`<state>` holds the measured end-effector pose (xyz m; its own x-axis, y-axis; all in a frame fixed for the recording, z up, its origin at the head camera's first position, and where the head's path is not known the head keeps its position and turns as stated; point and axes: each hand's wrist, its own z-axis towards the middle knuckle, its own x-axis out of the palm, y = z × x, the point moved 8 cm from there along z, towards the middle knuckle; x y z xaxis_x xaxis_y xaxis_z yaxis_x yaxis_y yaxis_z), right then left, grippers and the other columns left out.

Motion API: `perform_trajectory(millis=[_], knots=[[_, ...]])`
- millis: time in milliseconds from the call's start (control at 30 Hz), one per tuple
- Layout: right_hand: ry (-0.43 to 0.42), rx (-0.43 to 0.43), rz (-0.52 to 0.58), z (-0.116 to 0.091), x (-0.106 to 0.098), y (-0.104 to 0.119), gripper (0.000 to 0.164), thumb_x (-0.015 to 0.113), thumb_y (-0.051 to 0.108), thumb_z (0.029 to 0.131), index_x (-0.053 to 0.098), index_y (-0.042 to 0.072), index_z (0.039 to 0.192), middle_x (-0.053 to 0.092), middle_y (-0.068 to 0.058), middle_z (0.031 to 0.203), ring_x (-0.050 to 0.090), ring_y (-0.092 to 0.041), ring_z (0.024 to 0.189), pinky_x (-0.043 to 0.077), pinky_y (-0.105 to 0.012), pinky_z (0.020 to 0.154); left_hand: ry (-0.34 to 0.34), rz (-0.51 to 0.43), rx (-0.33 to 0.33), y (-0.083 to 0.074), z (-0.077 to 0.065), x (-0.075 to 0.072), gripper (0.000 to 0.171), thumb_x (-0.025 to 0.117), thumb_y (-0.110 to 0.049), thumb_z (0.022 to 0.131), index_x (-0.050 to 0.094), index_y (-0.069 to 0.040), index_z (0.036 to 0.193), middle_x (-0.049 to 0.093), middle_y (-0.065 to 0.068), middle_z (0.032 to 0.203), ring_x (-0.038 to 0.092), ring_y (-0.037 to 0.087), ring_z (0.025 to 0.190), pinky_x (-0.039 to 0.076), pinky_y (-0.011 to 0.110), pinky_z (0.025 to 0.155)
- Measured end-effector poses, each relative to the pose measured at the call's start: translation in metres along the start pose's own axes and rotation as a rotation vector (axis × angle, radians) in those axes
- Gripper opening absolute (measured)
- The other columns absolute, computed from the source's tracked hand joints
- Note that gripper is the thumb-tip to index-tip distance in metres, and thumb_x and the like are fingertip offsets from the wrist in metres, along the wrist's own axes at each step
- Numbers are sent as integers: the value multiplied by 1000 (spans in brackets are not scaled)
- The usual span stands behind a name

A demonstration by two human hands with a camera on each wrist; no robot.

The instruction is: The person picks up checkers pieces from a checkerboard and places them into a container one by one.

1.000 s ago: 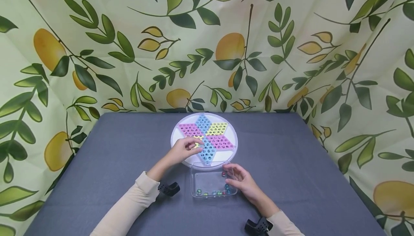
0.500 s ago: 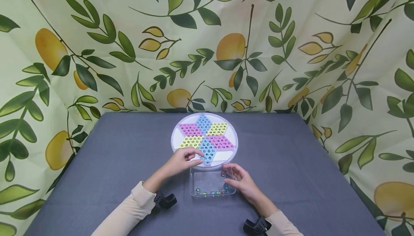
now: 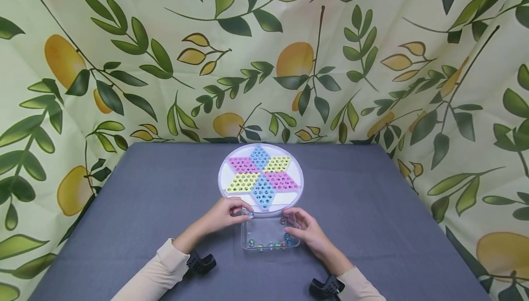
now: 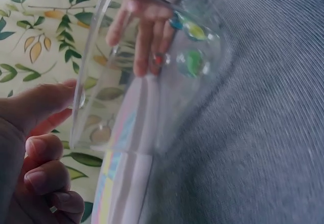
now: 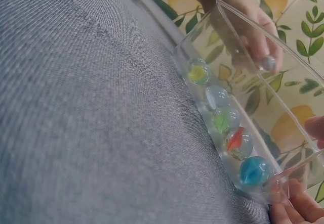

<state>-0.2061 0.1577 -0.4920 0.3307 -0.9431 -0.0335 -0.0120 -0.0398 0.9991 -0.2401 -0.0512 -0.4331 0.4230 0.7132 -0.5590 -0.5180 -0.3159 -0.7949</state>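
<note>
My left hand pinches a clear glass marble between thumb and fingertip. It hovers by the far left corner of a clear plastic box, in front of the game board. My right hand holds the box's right side, with the thumb near the rim and the other fingers along the outside. Several marbles lie in the box, mostly along its near edge, among them a blue marble and a red-streaked marble. Beyond the box lies a round white Chinese checkers board with a pink, yellow and blue star of holes.
A grey cloth covers the table. Behind it hangs a leaf-and-fruit patterned curtain. A black wrist camera sits on the left wrist, and another black camera on the right.
My left hand has come back from over the board, towards me and leftward, to the far left corner of the box. The right hand keeps its hold on the box.
</note>
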Motion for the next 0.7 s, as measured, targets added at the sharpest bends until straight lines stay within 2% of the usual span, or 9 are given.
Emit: perform_trajectory(millis=[400, 700], knots=[[-5, 3, 25, 1, 3, -1, 57, 68, 4, 83, 43, -12, 131, 40, -33, 145, 51, 14, 118, 36, -2, 103, 17, 9, -62, 9, -9, -2, 19, 71, -19, 86, 71, -5, 99, 43, -3, 64, 34, -4, 60, 34, 13, 56], [-9, -11, 21, 1, 3, 0, 56, 68, 4, 83, 43, -13, 130, 40, -34, 144, 51, 14, 118, 36, -2, 103, 5, -7, -66, 9, -10, -3, 20, 70, -17, 86, 70, -2, 100, 41, -4, 64, 34, -4, 59, 33, 14, 56]])
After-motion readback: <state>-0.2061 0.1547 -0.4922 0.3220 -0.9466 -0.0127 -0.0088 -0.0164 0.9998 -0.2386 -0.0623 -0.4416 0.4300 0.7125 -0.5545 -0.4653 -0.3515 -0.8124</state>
